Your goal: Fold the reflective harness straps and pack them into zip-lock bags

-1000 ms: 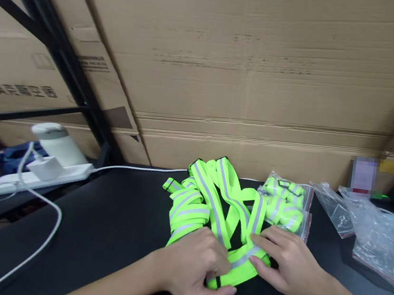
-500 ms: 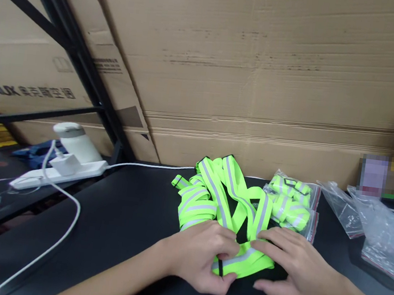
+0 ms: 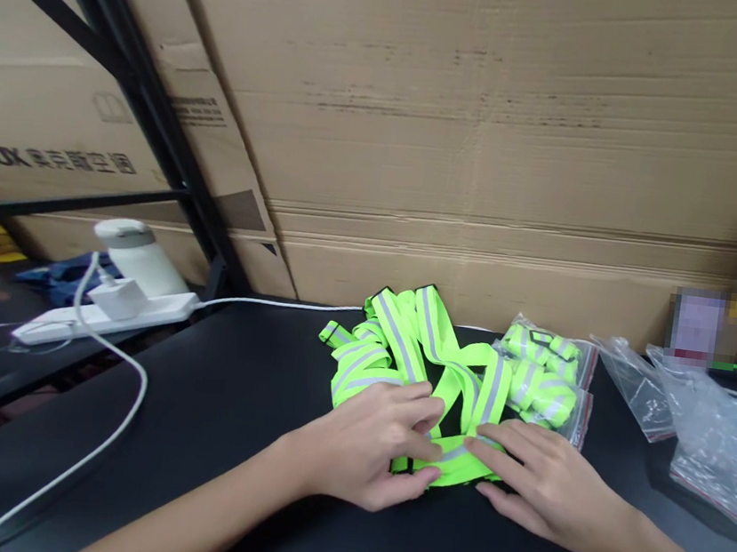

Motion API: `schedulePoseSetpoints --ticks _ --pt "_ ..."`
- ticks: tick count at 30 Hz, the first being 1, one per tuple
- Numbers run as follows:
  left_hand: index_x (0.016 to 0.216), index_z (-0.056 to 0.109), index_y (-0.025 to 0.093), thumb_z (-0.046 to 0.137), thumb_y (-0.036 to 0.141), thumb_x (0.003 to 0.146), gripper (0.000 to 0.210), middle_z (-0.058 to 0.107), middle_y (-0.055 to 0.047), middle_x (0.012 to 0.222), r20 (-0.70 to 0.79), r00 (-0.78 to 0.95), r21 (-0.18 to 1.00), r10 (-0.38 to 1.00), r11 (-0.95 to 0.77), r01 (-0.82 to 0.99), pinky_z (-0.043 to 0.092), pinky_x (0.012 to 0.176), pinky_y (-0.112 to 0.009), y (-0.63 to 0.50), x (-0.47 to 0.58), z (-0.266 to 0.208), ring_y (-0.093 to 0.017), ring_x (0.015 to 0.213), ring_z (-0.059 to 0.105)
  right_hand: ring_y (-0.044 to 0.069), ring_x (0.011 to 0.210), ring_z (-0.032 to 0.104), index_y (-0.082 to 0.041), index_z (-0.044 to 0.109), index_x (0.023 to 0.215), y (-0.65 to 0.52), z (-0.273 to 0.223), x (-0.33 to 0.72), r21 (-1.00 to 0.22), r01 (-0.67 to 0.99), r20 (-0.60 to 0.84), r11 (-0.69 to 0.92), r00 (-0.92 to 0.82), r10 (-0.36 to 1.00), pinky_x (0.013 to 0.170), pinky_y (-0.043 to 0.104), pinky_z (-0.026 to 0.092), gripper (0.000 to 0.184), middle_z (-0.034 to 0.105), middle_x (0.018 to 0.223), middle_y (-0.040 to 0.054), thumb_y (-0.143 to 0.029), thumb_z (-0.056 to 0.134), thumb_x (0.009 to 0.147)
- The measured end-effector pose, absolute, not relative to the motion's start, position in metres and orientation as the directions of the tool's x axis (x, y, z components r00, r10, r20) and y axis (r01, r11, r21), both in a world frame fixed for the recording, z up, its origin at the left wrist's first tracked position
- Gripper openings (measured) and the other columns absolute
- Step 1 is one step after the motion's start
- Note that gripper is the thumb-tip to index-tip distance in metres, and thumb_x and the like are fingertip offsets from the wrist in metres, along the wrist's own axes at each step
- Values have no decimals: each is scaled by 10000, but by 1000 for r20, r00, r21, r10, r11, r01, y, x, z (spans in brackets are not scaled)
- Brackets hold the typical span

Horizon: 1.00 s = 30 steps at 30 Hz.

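Observation:
A neon-yellow reflective strap [image 3: 427, 315] with grey stripes and black fittings lies in loops on the black table. My left hand [image 3: 381, 443] pinches the near, folded part of it between thumb and forefinger, beside a black slider. From the other side, my right hand [image 3: 531, 480] holds the same near part, fingers on top and thumb at its front edge. Part of the strap's left side is hidden behind my left hand. Just beyond my right hand lie clear bags [image 3: 547, 383] with folded neon straps inside.
Clear plastic bags [image 3: 717, 444] lie at the right. On the left stand a white power strip [image 3: 94, 321] and a pale bottle [image 3: 148, 258], with a white cable [image 3: 139, 391] running forward. Cardboard [image 3: 463, 162] walls the back; a black metal frame [image 3: 196, 201] rises at the left.
Both hands have moved slightly away from me, and the near fold of strap has shifted back with them. My left fingers have moved a little along its near end.

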<state>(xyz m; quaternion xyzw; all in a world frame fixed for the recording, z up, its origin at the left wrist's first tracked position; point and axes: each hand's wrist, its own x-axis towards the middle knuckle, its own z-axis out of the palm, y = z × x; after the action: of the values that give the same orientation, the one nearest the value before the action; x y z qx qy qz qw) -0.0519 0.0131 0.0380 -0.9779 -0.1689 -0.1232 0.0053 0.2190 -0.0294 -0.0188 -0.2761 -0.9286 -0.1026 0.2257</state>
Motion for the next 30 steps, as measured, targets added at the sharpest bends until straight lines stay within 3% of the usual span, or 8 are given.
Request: schedulePoseSetpoints --ticks 2,6,11,15,20,23,26,30 --pt "819 717 207 525 303 963 259 540 -21 709 228 919 20 321 -945 326 336 569 -312 13 -52 36 -176 668 529 278 956 741 -151 627 1272 -29 -19 218 85 559 482 825 -748 457 783 420 640 301 742 1131 131 -281 489 1038" --pt "901 710 190 509 256 977 225 587 4 684 202 922 128 331 -942 310 325 504 -308 12 -51 25 -137 568 541 263 906 759 -135 622 1280 -29 -19 217 119 559 531 820 -734 423 757 402 651 309 763 1086 128 -240 457 1040" --pt "1089 692 192 644 580 900 434 631 -8 786 286 906 58 312 -949 309 341 489 -298 13 -53 15 -146 579 577 242 896 773 -52 568 1329 -29 -18 216 144 540 583 829 -723 370 749 360 660 342 774 1096 149 -174 451 1032" --pt "1146 673 202 635 428 931 314 622 -18 887 272 907 -38 321 -938 343 375 503 -280 13 -52 16 -134 592 565 235 866 775 -49 544 1348 -27 -17 217 141 543 592 828 -717 369 738 355 659 344 776 1090 148 -157 452 1035" --pt "1119 689 194 553 278 922 253 595 -3 811 332 883 -51 333 -928 370 358 472 -281 10 -51 14 -136 564 538 220 891 767 -74 505 1397 -27 -14 218 83 542 596 836 -699 394 757 338 643 370 769 1111 138 -160 448 1042" --pt "1055 712 170 555 252 885 245 576 4 750 390 858 71 333 -940 333 333 453 -275 10 -50 12 -119 519 484 235 950 753 -105 528 1384 -29 -13 219 17 535 572 845 -698 431 797 363 633 376 756 1135 134 -259 471 1045" --pt "971 722 154 588 237 846 202 545 12 690 401 829 300 389 -911 282 324 454 -248 10 -48 14 -103 511 451 260 954 737 -118 546 1373 -30 -14 218 -16 524 561 852 -700 442 780 379 621 489 748 1113 140 -455 533 1019" --pt "794 682 156 633 217 777 80 453 43 612 323 801 597 504 -765 241 309 466 -212 8 -43 16 -84 513 407 201 796 705 -171 586 1310 -33 -17 217 -172 495 596 852 -636 490 686 314 580 325 751 941 73 -348 549 1040"
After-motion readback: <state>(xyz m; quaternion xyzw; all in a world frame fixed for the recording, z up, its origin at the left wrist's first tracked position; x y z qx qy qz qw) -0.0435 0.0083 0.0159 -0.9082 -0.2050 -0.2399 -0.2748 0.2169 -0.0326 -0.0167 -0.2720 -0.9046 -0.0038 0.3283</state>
